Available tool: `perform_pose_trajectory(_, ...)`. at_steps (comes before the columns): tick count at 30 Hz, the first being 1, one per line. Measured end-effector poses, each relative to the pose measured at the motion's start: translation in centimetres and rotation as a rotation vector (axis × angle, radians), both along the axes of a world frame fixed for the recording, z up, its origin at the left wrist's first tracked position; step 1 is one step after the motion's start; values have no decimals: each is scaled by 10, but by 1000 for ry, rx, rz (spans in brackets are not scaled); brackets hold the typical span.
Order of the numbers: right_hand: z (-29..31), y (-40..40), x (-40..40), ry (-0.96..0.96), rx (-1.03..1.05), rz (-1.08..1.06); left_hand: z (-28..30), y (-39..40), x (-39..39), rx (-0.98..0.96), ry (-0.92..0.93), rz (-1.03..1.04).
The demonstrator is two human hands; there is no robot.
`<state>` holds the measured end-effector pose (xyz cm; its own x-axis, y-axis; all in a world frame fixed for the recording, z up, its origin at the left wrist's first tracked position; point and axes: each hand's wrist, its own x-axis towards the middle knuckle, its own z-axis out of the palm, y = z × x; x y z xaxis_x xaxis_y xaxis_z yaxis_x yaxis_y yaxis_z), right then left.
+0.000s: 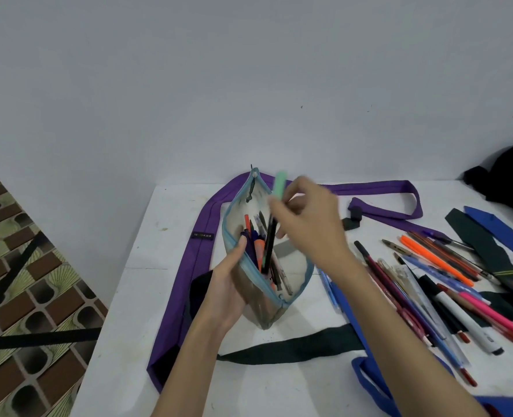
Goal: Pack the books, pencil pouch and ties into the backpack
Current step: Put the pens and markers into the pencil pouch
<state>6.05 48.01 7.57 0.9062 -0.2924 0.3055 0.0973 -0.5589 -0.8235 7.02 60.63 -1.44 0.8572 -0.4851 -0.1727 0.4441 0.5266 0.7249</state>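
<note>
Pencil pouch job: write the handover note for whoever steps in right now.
Left hand grips the open pencil pouch, holding its mouth wide on the white table.
Right hand pinches a green-capped pen, tip down in the pouch.
Done: several pens are already in the pouch.
Left: loose pens and markers lie to the right; load them and zip the pouch.
The purple tie, dark green tie and blue tie are still spread on the table.
The black backpack sits at the far right corner. No books in view.
</note>
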Motion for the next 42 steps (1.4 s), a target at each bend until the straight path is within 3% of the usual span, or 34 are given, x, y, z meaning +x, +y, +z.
perform_pose_trajectory(3,-15,5,3,205,-174,69,2,-1,-2,20,0,8)
perform_pose_trajectory(8,2,-12,-6,-40,167,-54,-4,4,4,18,46,24)
perform_pose_trajectory(10,2,-36,-5,-78,189,-155,-3,5,5,8,42,29)
perform_pose_trajectory(12,-11,-63,1,66,51,-212,-4,5,5,17,43,32)
perform_pose_trajectory(16,-57,-102,4,650,-464,-182,-5,3,4,49,64,31)
perform_pose_trajectory(18,-76,-103,1,756,-514,-126,-5,2,4,46,68,18)
perform_pose_trajectory(26,-96,-82,3,663,-676,-79,-6,-1,2,49,61,9)
perform_pose_trajectory(30,-82,-81,4,626,-507,-129,-4,-1,2,57,63,12)
perform_pose_trajectory(32,-62,-77,0,442,-362,-218,-4,-1,3,67,73,13)
perform_pose_trajectory(34,-32,-67,-7,138,-213,-302,-5,0,3,71,80,11)
perform_pose_trajectory(37,11,-42,-20,-242,89,-263,-5,-1,3,69,80,0)
perform_pose_trajectory(39,22,-28,-21,-222,220,-127,-4,-1,2,58,75,-11)
perform_pose_trajectory(42,10,-12,-17,93,76,42,-2,-3,0,42,50,-6)
